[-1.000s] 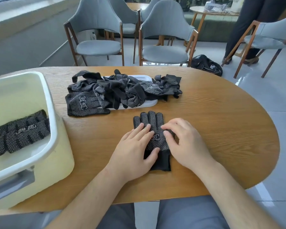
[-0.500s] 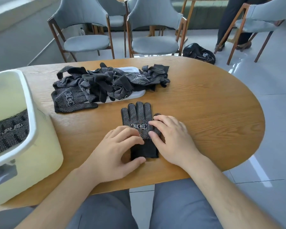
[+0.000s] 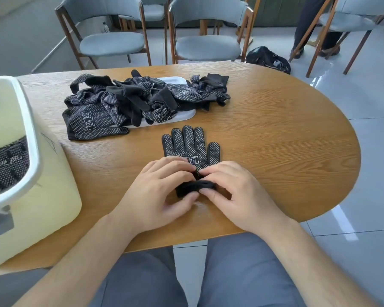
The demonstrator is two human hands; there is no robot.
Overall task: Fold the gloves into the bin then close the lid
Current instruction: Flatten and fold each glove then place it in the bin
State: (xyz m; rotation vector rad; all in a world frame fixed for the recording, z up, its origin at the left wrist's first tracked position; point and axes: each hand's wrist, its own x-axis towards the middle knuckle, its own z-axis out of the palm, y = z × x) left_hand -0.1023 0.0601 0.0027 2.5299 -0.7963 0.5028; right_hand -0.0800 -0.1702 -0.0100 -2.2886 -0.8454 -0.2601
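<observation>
Left hand; right hand; pinching glove

Oval wooden table. Left: pale yellow bin. Far centre: white lid under heaped gloves; near centre: one glove.

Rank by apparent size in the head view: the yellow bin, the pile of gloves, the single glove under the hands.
1. yellow bin, close to the camera and partly cropped
2. pile of gloves
3. single glove

Lifted now: glove cuff, pinched between left grip and right grip.
</observation>
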